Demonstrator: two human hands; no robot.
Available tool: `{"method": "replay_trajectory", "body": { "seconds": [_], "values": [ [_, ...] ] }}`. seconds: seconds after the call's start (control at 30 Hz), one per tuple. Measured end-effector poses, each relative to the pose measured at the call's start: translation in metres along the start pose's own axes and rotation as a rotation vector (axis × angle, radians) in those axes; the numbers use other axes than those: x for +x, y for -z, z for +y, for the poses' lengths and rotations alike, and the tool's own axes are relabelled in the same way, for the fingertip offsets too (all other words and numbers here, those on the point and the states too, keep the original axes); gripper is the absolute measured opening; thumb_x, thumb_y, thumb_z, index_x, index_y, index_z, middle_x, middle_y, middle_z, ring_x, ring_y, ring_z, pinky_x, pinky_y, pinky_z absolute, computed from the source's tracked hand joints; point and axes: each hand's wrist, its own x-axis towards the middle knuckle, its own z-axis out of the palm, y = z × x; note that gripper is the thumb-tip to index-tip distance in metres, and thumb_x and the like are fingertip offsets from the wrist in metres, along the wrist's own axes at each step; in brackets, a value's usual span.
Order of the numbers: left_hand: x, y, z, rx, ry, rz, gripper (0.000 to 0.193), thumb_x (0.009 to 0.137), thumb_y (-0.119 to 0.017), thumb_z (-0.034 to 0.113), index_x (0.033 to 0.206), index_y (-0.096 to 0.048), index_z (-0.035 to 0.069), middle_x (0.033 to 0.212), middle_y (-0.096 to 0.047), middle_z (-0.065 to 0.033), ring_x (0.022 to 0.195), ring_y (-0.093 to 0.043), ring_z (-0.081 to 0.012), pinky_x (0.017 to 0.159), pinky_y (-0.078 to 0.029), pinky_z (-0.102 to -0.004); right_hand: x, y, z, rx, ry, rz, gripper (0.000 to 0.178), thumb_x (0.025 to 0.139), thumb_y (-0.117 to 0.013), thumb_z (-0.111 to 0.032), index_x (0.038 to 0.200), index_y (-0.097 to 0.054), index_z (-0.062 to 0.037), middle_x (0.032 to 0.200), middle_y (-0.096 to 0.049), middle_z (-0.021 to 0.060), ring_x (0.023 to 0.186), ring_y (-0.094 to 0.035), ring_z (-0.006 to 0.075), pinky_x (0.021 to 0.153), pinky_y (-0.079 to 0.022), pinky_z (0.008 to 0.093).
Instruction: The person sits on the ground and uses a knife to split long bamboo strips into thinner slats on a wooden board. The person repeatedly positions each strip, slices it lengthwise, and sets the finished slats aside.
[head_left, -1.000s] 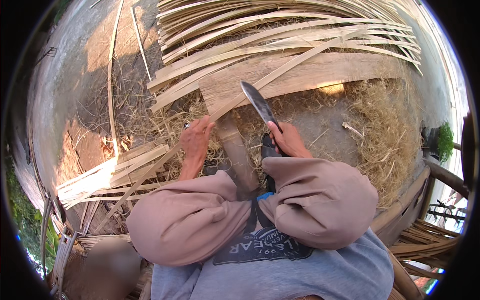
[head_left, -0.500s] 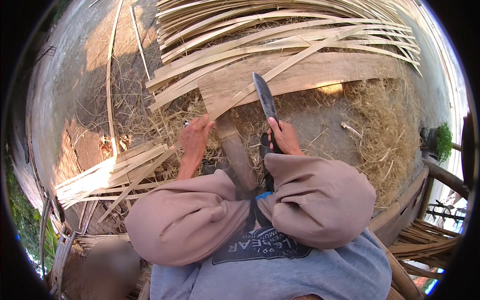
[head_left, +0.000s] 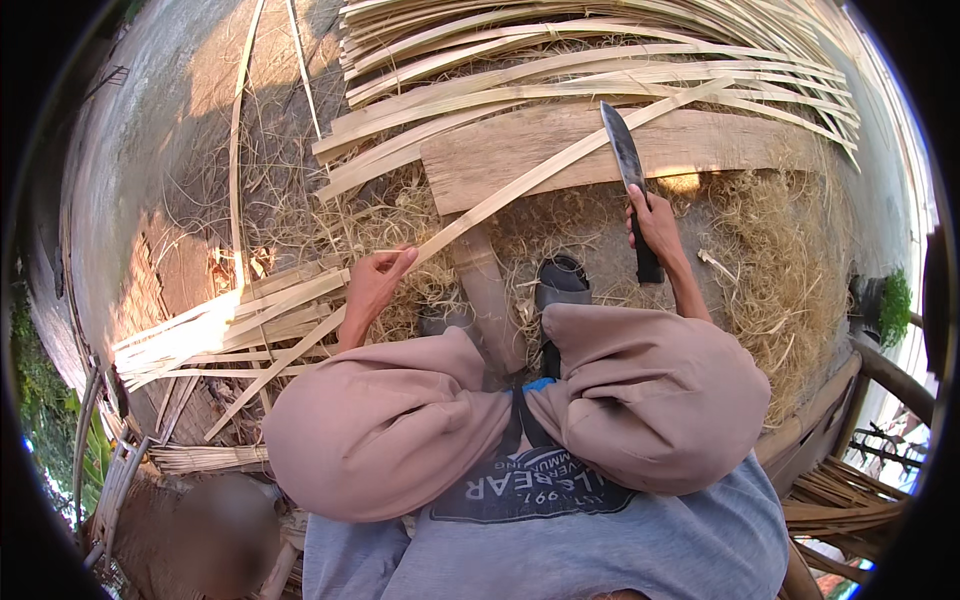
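Note:
My left hand pinches a long, pale bamboo strip between thumb and fingers. The strip slants away to the upper right, over a flat wooden board. My right hand is closed round the black handle of a large knife, its broad dark blade pointing up and slightly left. The blade crosses the line of the strip near its far half; whether it touches the strip I cannot tell.
Many split strips lie stacked beyond the board. Another bundle of strips rests at my left. Curly shavings cover the ground on the right. Between my knees and the board stands a narrow wooden piece, beside my dark sandal.
My right hand has carried the knife up and to the right, away from my left hand. My left hand has shifted slightly down and left, still on the strip.

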Motion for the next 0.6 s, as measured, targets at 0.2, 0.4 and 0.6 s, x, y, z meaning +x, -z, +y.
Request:
{"method": "replay_trajectory", "body": {
  "seconds": [0.2, 0.4, 0.6],
  "values": [
    [0.016, -0.003, -0.013, -0.736, -0.159, 0.446, 0.041, 0.102, -0.067, 0.038, 0.102, -0.078, -0.002, 0.086, -0.075, -0.0062, 0.073, -0.063, -0.0119, 0.071, -0.052, -0.0273, -0.009, -0.016, 0.004, 0.111, -0.035, 0.031, 0.056, 0.104, -0.055, -0.056, 0.082, -0.057, -0.0043, 0.061, -0.057, 0.0026, 0.043, -0.056, 0.0123, 0.040, -0.046, 0.0286],
    [0.026, 0.028, 0.017, -0.458, -0.107, 0.434, 0.057, 0.103, -0.058, 0.055, 0.093, -0.076, 0.001, 0.082, -0.073, -0.0085, 0.070, -0.065, -0.0191, 0.067, -0.050, -0.0312, -0.013, -0.012, 0.000, 0.113, -0.020, 0.039, 0.053, 0.105, -0.055, -0.051, 0.082, -0.058, -0.0034, 0.061, -0.057, 0.0033, 0.045, -0.056, 0.0128, 0.042, -0.047, 0.0303],
    [0.025, 0.002, 0.050, 0.420, -0.075, 0.040, 0.078, 0.088, -0.058, 0.080, 0.074, -0.075, 0.005, 0.055, -0.057, -0.0067, 0.057, -0.057, -0.0182, 0.059, -0.042, -0.0382, -0.037, -0.013, -0.016, -0.263, 0.577, 0.274, 0.032, 0.100, -0.065, -0.032, 0.109, -0.057, -0.0032, 0.070, -0.063, 0.0111, 0.057, -0.063, 0.0287, 0.057, -0.053, 0.0390]
  ]
}}
